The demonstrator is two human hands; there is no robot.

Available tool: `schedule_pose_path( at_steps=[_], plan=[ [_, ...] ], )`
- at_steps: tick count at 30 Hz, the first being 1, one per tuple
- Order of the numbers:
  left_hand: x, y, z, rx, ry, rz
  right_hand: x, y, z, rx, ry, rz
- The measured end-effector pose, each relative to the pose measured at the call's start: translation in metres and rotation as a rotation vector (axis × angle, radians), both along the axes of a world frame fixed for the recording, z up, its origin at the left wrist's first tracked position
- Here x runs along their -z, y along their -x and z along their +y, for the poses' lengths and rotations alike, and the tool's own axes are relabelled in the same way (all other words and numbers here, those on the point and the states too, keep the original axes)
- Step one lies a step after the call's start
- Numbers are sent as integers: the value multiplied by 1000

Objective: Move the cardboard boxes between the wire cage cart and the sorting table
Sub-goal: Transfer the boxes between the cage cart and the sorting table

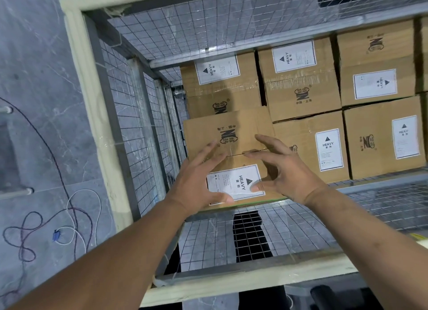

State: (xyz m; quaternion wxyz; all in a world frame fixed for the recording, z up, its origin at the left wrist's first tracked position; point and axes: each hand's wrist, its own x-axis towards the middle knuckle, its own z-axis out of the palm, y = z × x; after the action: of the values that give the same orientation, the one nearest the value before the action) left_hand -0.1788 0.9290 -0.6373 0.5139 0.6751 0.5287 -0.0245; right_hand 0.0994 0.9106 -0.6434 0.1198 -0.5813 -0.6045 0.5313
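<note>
The left hand (196, 182) is covering a corner of the white label (236, 182) on the nearest box (231, 129). The right hand (284, 170) is hiding part of that box's right side. It is hard to tell if any fingers are touching the cardboard. The label's tiny print is too small to read. The picture's edge is cutting off the far right box (425, 55). The floor cables (55, 235) are running off the left side.
</note>
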Motion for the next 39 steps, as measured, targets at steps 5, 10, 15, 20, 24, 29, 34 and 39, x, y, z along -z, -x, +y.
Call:
schedule_pose_path(
  at_steps=[5, 10, 15, 20, 24, 29, 34, 39],
  plan=[
    [-10, 6, -1, 25, 15, 56, -4, 4, -3, -12, -6, 15],
    [-6, 3, 8, 35, 55, 101, 2, 2, 4, 0, 19, 56],
    [-4, 9, 6, 13, 60, 102, -6, 7, 7, 117, 108, 25],
    [-6, 6, 18, 22, 163, 123, -10, 9, 29, 208, 288, -56],
    [1, 1, 32, -125, 184, 140, 5, 21, 39, 173, 385, -150],
    [18, 3, 49, -225, 244, 218, 18, 21, 34, 231, 477, 15],
    [9, -10, 48, -271, 180, 143, 8, 19, 30, 214, 369, 24],
    [6, -9, 31, -180, 97, 9, 8, 1, 26, 230, 296, 122]
  ],
)
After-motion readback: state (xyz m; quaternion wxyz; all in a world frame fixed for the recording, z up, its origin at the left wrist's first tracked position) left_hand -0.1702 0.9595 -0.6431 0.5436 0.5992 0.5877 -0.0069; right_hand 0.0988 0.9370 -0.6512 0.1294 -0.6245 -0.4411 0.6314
